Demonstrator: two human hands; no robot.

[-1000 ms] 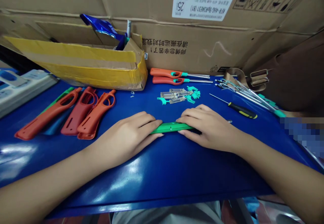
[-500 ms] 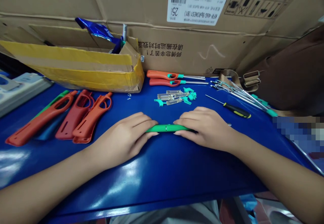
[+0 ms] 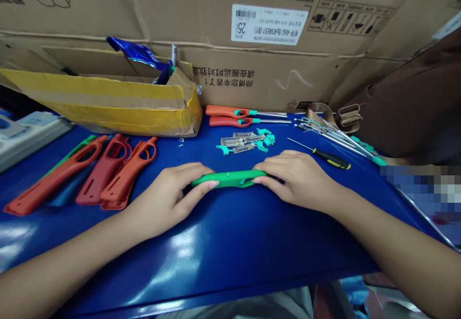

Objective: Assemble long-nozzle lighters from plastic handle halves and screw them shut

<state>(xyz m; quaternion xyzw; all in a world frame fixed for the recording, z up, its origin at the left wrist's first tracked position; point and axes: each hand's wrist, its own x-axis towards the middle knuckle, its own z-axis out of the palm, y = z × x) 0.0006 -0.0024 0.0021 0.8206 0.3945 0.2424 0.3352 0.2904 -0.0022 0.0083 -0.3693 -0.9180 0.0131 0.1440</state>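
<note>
Between my hands, just above the blue table [image 3: 223, 251], is a green lighter handle [image 3: 226, 179], held lengthwise from left to right. My left hand [image 3: 180, 191] pinches its left end, thumb in front and fingers behind. My right hand [image 3: 293, 179] grips the other end, near the trigger opening, where a bit of teal shows. Beyond the handle lie several clear fuel tanks [image 3: 237, 140] and small teal trigger pieces [image 3: 268, 139]. A black and yellow screwdriver [image 3: 333, 159] rests past my right hand.
Orange and red handle shells [image 3: 120, 175] lie at left, near a white power strip [image 3: 32, 134]. A yellow-taped carton [image 3: 144, 112] stands behind them. Two orange lighters [image 3: 230, 117] lie at the back. Metal lighter tubes with wires [image 3: 345, 141] are at right, beside a brown bag [image 3: 406, 103].
The green handle has turned between my hands, so more of its side and trigger opening shows. My left hand has shifted slightly left along it. The camera view has moved a little.
</note>
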